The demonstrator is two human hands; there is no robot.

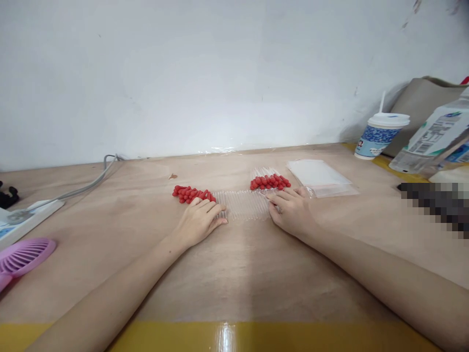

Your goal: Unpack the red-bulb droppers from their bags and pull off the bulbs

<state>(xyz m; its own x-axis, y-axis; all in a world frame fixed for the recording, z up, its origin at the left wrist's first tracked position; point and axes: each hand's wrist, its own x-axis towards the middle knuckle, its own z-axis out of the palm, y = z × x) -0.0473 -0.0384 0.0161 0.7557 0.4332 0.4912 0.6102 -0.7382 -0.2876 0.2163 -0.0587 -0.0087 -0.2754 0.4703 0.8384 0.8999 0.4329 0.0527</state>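
A row of thin clear tubes point(245, 205) lies side by side on the table between my hands. My left hand point(201, 220) is at the row's left end, its fingers and thumb curled round the nearest tubes. At the right end, my right hand point(292, 209) has its fingers bent over the tubes, partly hiding them. Beside my left fingers lies a heap of red rounded tips point(190, 194); what they are attached to is hard to see. Just behind the right part of the row sits a second bunch of red tips point(270, 182), with clear sticks point(264, 171) extending behind it.
Clear plastic bags point(322, 178) lie behind my right hand. A paper cup point(379, 137) with a straw and a plastic bottle point(432, 132) stand at the right. To the left are a pink fan point(27, 256), a white power strip point(32, 220) and its grey cable point(95, 183). A wall point(183, 78) rises behind.
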